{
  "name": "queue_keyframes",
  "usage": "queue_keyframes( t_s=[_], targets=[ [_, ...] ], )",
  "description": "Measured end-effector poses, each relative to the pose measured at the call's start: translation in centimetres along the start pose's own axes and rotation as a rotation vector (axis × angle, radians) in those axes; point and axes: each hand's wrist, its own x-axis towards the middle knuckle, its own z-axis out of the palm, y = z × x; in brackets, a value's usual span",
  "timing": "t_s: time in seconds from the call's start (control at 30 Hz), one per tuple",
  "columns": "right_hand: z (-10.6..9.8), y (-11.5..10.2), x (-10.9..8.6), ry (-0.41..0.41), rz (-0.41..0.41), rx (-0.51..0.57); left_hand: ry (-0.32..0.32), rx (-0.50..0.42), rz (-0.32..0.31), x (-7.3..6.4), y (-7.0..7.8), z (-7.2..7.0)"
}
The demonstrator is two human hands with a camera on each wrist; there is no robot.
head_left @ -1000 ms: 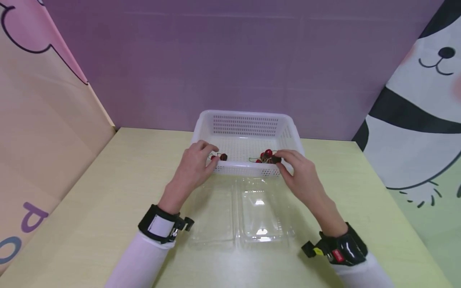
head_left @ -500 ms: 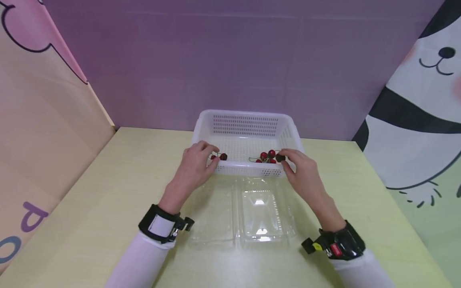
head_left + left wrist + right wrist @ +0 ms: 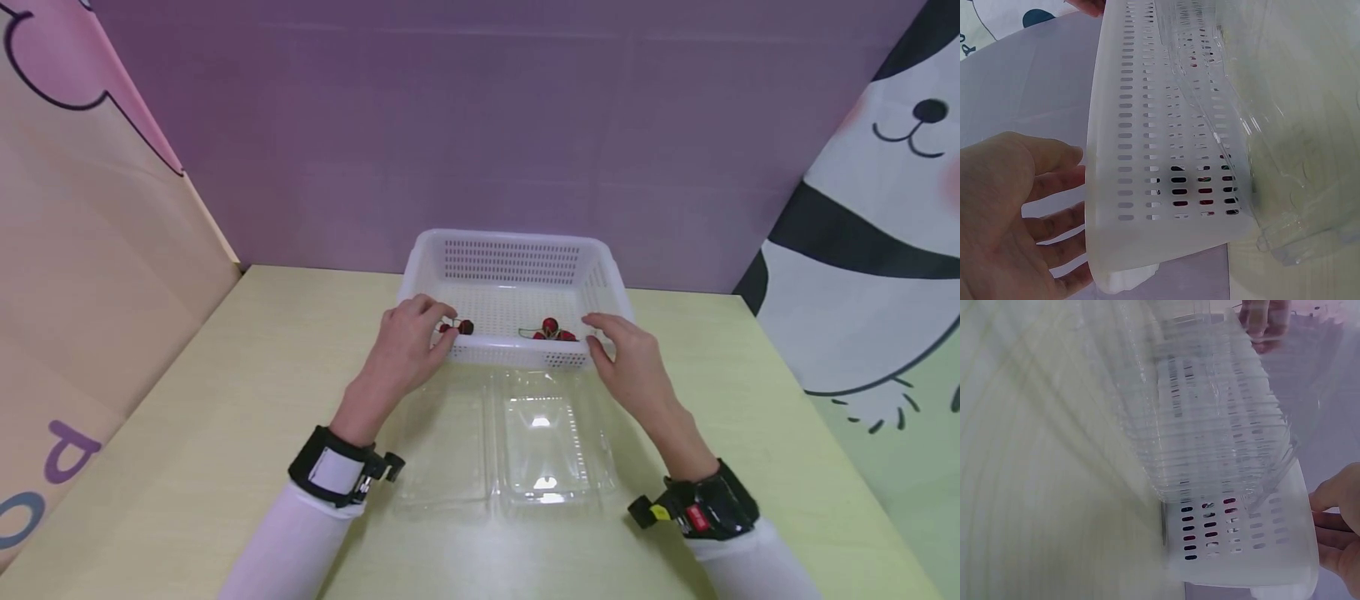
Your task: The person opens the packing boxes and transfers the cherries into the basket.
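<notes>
A white perforated plastic basket (image 3: 517,354) stands at the back of the table. Inside it, a few dark cherries (image 3: 467,327) lie at the left and a small cluster of red cherries (image 3: 551,324) with green stems at the right. The left hand (image 3: 407,342) reaches over the basket's front left rim, fingers loosely bent beside the left cherries; nothing shows in its grasp. At the front right rim is the right hand (image 3: 633,358), thumb and fingers apart with no cherry between them. Both wrist views show fingers going behind the rim (image 3: 1094,187), partly hidden.
An opened clear plastic clamshell box (image 3: 543,450) lies in front of the basket on the pale wooden table (image 3: 225,400). A purple backdrop (image 3: 495,125) rises right behind the basket, with printed side panels at left and right.
The right hand drew slightly right with a dark cherry, then let it go; that cherry and a red one beside it are out of sight. The left hand has stayed still.
</notes>
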Motion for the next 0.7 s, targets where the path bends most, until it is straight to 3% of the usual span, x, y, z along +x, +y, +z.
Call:
queue_keyframes(
  t_s=[0.33,0.7],
  targets=[
    [-0.09,0.11,-0.03,-0.004,-0.006,0.000,0.002,-0.006,0.010,0.03,-0.19,0.10],
    [-0.24,0.22,0.01,-0.095,0.012,0.002,-0.017,-0.014,0.026,0.01,-0.19,0.23]
  ],
)
